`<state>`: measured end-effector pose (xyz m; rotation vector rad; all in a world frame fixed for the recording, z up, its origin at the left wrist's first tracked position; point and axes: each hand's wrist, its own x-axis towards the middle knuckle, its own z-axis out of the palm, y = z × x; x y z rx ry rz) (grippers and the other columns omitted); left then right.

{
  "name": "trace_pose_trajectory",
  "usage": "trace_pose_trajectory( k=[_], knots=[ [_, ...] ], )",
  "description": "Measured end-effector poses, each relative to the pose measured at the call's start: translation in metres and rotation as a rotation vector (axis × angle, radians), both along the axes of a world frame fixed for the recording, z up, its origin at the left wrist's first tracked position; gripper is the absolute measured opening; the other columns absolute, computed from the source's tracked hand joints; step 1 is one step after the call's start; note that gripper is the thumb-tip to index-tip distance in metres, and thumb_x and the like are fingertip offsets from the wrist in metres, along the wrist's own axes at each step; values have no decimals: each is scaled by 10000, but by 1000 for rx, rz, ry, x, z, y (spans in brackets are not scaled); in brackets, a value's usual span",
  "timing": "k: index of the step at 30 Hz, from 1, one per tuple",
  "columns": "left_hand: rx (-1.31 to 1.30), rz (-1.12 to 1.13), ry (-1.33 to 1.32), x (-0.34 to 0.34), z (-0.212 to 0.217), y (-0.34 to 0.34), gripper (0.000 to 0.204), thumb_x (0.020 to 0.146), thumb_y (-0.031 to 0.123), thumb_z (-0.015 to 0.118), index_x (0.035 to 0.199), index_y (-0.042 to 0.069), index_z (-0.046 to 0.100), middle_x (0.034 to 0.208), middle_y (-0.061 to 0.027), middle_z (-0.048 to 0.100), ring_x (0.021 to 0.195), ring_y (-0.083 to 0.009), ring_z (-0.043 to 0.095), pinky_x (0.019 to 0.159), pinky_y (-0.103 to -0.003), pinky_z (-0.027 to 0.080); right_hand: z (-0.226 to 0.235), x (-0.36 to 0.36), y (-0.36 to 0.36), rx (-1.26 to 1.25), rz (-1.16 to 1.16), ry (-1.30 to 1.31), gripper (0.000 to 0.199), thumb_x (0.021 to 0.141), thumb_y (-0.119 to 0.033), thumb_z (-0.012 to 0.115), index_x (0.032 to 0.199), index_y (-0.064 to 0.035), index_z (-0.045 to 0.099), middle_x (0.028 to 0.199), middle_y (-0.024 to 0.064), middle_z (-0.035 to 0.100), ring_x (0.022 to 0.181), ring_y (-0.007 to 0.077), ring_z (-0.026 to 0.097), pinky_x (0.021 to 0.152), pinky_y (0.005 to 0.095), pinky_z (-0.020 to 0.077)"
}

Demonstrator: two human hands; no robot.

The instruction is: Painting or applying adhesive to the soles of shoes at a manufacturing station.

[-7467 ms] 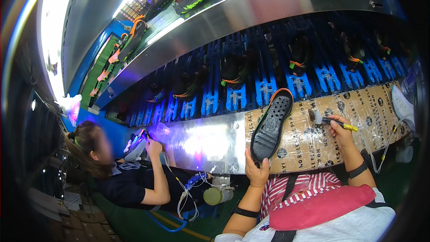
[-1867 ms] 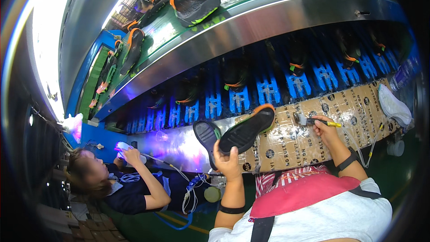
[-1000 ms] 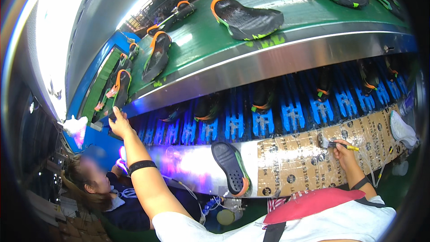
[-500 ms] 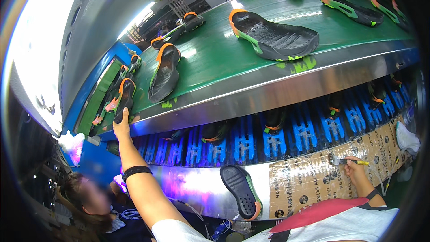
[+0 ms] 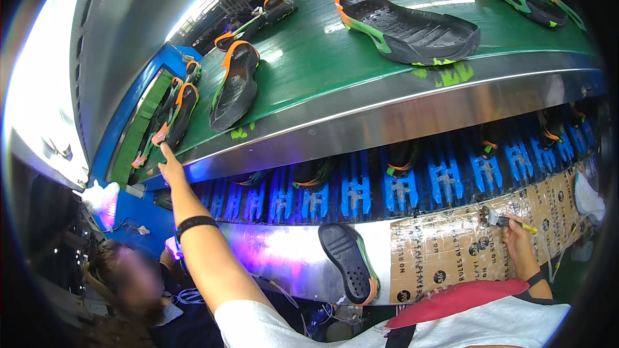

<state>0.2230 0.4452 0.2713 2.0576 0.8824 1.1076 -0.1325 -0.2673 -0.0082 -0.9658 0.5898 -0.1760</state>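
My left hand point(image 5: 170, 166) reaches far up to the left end of the green conveyor belt point(image 5: 309, 58). Its fingertips touch the near end of a black sole with orange trim point(image 5: 179, 116); whether they grip it I cannot tell. My right hand point(image 5: 518, 238) rests at the right on the cardboard-covered ledge point(image 5: 445, 258), closed on a small brush with a yellow handle point(image 5: 506, 220). A black sole with an orange and green edge point(image 5: 348, 261) lies tread up on the shiny metal ledge point(image 5: 277, 258) between my hands, with neither hand on it.
More black soles ride the belt: one point(image 5: 235, 84) near my left hand, a large one point(image 5: 406, 26) at the top middle. Blue racks point(image 5: 361, 187) under the belt hold further soles. A seated person point(image 5: 129, 283) works at the lower left.
My left hand set the black sole on the metal ledge, then stretched up to the belt's left end. The view tilted upward. My right hand kept the brush.
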Motion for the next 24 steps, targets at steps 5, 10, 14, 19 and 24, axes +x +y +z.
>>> trace_pose_trajectory(
  k=[5,10,14,19,24],
  knots=[
    [-221,-441,-346,-70,-47,-102,727,886,500,347,1284,-102,257,1247,-295,397,1149,-367,416,980,-383,305,-4,-2,-5,37,3,-14,231,819,-117,563,1021,-7,532,663,33,552,542,89,496,450,206,373],
    [122,-577,233,-170,-148,-187,737,765,386,636,1251,-85,345,1246,-278,414,1185,-341,390,992,-384,291,-8,-9,-13,115,81,-87,246,814,-105,572,1039,-18,526,691,39,547,580,100,496,477,215,367],
    [-42,-610,575,-257,-234,-246,856,693,431,667,1346,56,259,1302,-385,225,1234,-474,239,1010,-465,250,-7,-14,-13,139,117,-112,235,815,-106,571,1030,-19,536,683,40,543,568,99,483,477,215,359],
    [-236,-554,833,-308,-252,-303,772,751,392,607,1375,189,202,1344,-364,152,1280,-452,153,1014,-495,224,-13,-15,-11,86,180,-124,247,809,-115,586,1034,-23,542,672,46,549,527,103,472,464,209,364],
    [38,-285,962,-331,-248,-331,766,753,343,599,1377,178,187,1355,-328,178,1271,-436,193,982,-545,233,-4,-18,-7,92,208,-140,239,811,-94,587,1030,-4,559,677,50,556,541,96,474,474,204,364]
  ],
)
